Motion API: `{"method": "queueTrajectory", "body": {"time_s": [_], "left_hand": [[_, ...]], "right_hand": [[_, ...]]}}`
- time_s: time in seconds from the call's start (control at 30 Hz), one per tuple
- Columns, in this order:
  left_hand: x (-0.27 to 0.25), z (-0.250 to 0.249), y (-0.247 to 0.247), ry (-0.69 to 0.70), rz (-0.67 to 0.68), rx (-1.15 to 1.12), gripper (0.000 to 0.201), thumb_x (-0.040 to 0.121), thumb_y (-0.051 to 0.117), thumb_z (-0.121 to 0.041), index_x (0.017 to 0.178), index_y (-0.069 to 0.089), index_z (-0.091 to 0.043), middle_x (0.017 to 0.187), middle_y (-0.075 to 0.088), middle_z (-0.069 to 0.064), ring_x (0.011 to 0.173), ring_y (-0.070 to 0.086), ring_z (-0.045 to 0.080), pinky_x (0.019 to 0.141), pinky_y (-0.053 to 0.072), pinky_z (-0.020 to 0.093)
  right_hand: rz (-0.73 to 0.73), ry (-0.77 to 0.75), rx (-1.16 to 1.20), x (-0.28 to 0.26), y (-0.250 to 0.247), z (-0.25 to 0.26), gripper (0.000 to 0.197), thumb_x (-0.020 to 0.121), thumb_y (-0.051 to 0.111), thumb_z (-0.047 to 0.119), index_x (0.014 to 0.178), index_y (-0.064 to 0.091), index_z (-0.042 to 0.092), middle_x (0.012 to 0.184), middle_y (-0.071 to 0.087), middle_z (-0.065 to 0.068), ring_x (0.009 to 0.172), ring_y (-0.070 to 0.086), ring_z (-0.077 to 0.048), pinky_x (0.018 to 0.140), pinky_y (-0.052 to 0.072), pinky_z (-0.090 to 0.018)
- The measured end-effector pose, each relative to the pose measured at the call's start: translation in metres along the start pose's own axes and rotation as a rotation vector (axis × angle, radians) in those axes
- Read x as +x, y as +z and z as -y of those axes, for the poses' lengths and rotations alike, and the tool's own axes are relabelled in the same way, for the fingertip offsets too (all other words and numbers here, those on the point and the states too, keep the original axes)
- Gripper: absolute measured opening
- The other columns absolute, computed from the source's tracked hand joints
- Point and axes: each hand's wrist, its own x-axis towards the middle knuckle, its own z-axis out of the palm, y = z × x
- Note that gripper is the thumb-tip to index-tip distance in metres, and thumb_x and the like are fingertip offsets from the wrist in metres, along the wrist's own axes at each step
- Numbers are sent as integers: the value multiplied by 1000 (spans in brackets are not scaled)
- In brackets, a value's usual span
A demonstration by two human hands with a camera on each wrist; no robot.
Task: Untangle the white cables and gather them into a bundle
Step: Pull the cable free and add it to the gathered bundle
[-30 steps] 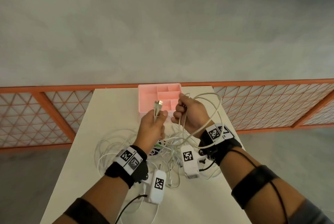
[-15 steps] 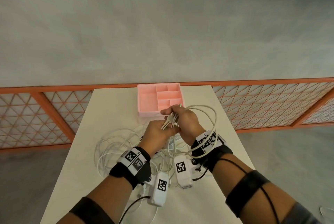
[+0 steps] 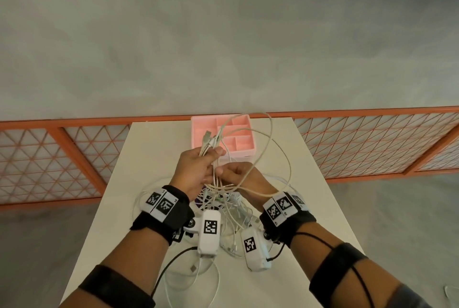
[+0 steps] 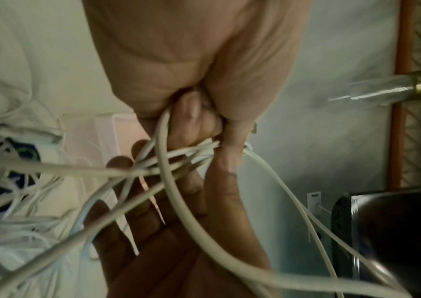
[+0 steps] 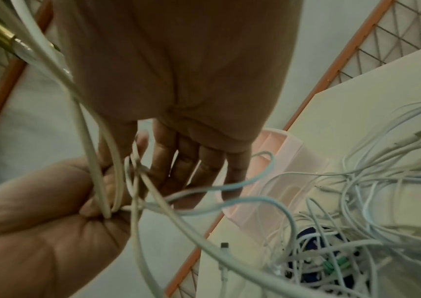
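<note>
My left hand (image 3: 202,167) grips several white cables (image 3: 270,138) in a fist above the table, their plug ends (image 3: 207,136) sticking up past the thumb. The held strands loop out over the pink tray and back across my right wrist. My right hand (image 3: 237,174) is just right of the left, fingers straight and spread among the hanging strands. In the left wrist view the left hand (image 4: 191,60) clamps the cables (image 4: 171,187). In the right wrist view the right hand (image 5: 191,157) shows straight fingers. A tangled pile (image 3: 231,215) lies below both hands.
A pink compartment tray (image 3: 197,133) stands at the far edge of the white table (image 3: 154,158). An orange mesh fence (image 3: 74,156) runs behind and to both sides. A dark blue item (image 5: 314,242) sits under the pile. More cable trails toward the near edge (image 3: 193,280).
The hands met, and the loops that the right hand gripped passed into the left hand beside its plug. The right hand let go and now lies straight-fingered among the strands.
</note>
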Motion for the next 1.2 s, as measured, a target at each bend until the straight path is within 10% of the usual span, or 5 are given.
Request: {"method": "queueTrajectory", "body": {"time_s": [0.3,0.43,0.7,0.93,1.2], "left_hand": [[-7,-1,-1,55,25,85,10,90,71,-8,85,65,-3,46,47,-8,33,36,6,33,28,16],[7,-3,-17,32,-60,-152,20,98,62,-21,109,68,-5,52,31,-11,42,22,6,36,20,18],[31,-20,-100,58,-398,-711,42,108,37,-35,70,44,-18,47,22,-8,35,19,6,32,17,19],[34,-20,-90,95,-380,-674,44,106,39,-44,71,45,-18,48,22,-8,37,18,7,33,17,19],[31,8,-53,10,-311,-529,41,107,39,-40,75,49,-17,51,25,-8,37,19,6,33,17,18]], "right_hand": [[-110,43,-247,13,-1,10,25,93,64,12,87,67,-12,67,67,-11,55,58,-16,54,46,-24],[-278,-63,185,17,-13,30,22,101,45,4,87,60,-4,64,63,-13,54,58,-22,56,52,-32],[-680,-61,59,-4,-129,43,18,96,51,11,78,51,15,55,37,4,45,35,-12,43,37,-24],[-788,-181,663,-16,-170,42,36,98,43,18,64,36,21,53,21,5,45,20,-13,48,31,-26],[-1174,-592,29,-35,-201,121,15,86,59,16,73,55,21,63,50,4,53,45,-12,52,42,-27]]}}
